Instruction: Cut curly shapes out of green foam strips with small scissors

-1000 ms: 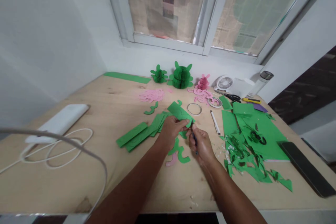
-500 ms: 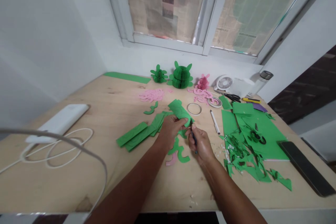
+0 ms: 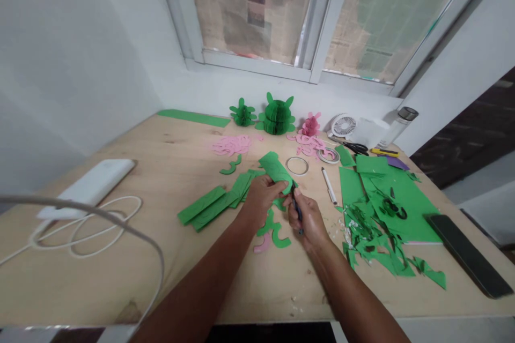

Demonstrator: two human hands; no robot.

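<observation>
My left hand (image 3: 261, 196) pinches a green paper strip (image 3: 276, 167) above the table, its thumb lying on top near the strip's lower end. Dark scissors (image 3: 296, 204) are in the closed fingers of my right hand (image 3: 309, 217), with their blades at the right edge of that strip. A curved line shows on the paper by the blades. Below the hands lie curved green cut-outs (image 3: 280, 237) and a pink curved piece (image 3: 262, 244). Several more green strips (image 3: 219, 204) overlap to the left of my left hand.
Green scraps (image 3: 374, 241) cover a green sheet (image 3: 418, 209) at right, beside a black phone (image 3: 469, 254). A white pen (image 3: 329, 186) and tape ring (image 3: 297, 166) lie nearer the middle. Paper figures (image 3: 277, 115) stand at the back. A cable (image 3: 132, 233) crosses the left side.
The scissors' handles look more spread in my right hand than before, with the blades still at the strip. The strip has turned slightly, and a curved edge shows more clearly.
</observation>
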